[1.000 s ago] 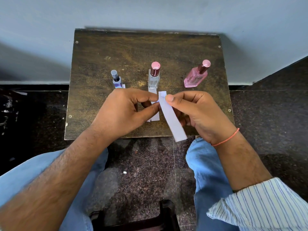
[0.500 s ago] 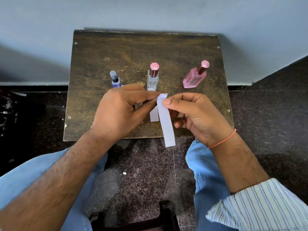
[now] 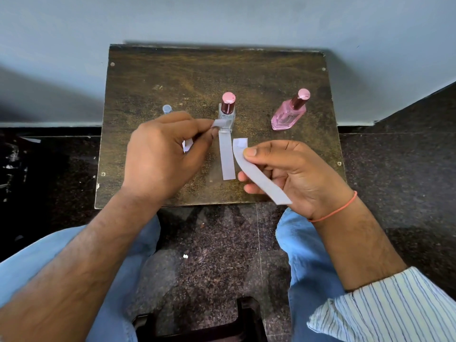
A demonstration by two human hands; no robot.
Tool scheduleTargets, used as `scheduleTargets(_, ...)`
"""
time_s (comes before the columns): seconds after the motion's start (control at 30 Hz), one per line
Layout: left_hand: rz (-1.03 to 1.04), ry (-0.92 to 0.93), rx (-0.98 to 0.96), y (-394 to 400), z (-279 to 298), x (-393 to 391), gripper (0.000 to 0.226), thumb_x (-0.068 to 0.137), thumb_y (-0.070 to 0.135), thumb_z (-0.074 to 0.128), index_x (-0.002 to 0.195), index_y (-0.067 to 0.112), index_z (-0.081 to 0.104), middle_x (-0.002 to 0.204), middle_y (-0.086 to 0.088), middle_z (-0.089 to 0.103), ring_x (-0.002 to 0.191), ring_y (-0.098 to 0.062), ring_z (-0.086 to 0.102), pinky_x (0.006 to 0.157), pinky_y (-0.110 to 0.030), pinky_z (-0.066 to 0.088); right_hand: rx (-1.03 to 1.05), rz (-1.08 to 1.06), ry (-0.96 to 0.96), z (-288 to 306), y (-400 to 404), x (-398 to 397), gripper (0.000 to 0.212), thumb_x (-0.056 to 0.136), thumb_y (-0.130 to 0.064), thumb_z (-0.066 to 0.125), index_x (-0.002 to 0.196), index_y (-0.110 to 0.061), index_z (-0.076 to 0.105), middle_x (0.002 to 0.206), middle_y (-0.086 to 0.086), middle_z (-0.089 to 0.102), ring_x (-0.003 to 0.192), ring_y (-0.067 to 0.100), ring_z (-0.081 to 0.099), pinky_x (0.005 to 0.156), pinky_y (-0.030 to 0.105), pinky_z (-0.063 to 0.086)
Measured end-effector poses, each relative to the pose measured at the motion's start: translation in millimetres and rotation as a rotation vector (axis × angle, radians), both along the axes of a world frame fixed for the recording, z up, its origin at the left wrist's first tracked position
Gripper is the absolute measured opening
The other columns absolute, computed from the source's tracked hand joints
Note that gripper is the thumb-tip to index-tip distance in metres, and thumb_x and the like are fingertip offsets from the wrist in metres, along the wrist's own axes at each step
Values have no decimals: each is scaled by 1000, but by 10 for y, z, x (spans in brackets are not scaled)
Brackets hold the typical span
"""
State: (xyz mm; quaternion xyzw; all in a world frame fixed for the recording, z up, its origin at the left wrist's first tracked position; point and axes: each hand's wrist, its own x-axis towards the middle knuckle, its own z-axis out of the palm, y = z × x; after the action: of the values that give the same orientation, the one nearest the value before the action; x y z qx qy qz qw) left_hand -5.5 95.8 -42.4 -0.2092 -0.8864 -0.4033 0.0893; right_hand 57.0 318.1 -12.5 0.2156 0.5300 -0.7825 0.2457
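Note:
My right hand point(image 3: 293, 174) pinches a long white paper strip point(image 3: 256, 174) between thumb and fingers, over the table's front edge. My left hand point(image 3: 162, 154) pinches a small white paper piece point(image 3: 220, 123) at its fingertips, just in front of the clear bottle. A second white strip point(image 3: 227, 157) lies flat on the brown table point(image 3: 246, 70), running from the clear bottle point(image 3: 227, 114) with a pink cap toward me. Another bit of white paper point(image 3: 187, 145) shows under my left palm. A pink bottle point(image 3: 290, 112) stands to the right. A blue-capped bottle point(image 3: 167, 109) is mostly hidden behind my left hand.
The small table stands against a pale blue wall point(image 3: 222, 18). Dark speckled floor point(image 3: 212, 243) lies below, between my knees in blue jeans point(image 3: 296, 243). A dark stool edge point(image 3: 202, 327) shows at the bottom.
My hands have moved apart. The left hand now holds a small piece by the clear bottle, and the right hand has drawn its strip to the right. The camera view came closer.

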Motion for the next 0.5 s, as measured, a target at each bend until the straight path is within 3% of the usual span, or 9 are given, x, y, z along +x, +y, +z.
scheduleTargets(0.07,-3,-91,58,20,22,7,13,101,30,76,111,28,84,77,19,68,59,5,52,62,-9,36,47,28,26,10,2,8,8,76,-15,91,79,-13,84,81,15,78,76,26,70,66,34,64)
scheduleTargets(0.13,-16,-228,142,60,42,28,10,99,31,78,108,33,82,74,16,70,49,1,46,54,-8,31,118,45,50,25,32,11,12,72,-20,88,80,-12,84,79,12,77,72,22,70,61,29,63)
scheduleTargets(0.27,-9,-469,319,110,108,27,6,98,29,79,95,31,83,70,-21,70,44,-3,35,45,-13,29,388,105,82,19,237,2,8,83,-18,87,85,-11,82,78,11,77,65,14,70,58,29,59)
scheduleTargets(0.37,-17,-543,379,116,115,9,12,99,30,78,90,26,85,81,-34,69,58,-18,42,55,-29,34,670,139,78,-57,527,0,7,89,-19,85,90,-13,83,81,11,82,67,14,74,57,25,54)
scheduleTargets(0.43,-22,-567,410,110,97,3,14,99,31,78,88,25,85,84,-35,69,64,-23,44,60,-36,35,826,113,77,-101,746,7,9,91,-22,85,91,-13,83,80,10,82,64,11,73,52,19,50)
scheduleTargets(0.5,-27,-576,435,116,62,-3,15,100,28,78,87,24,85,77,-24,73,63,-20,48,60,-31,37,936,63,90,-148,961,30,9,92,-22,84,90,-14,82,78,8,80,55,9,67,51,16,46)
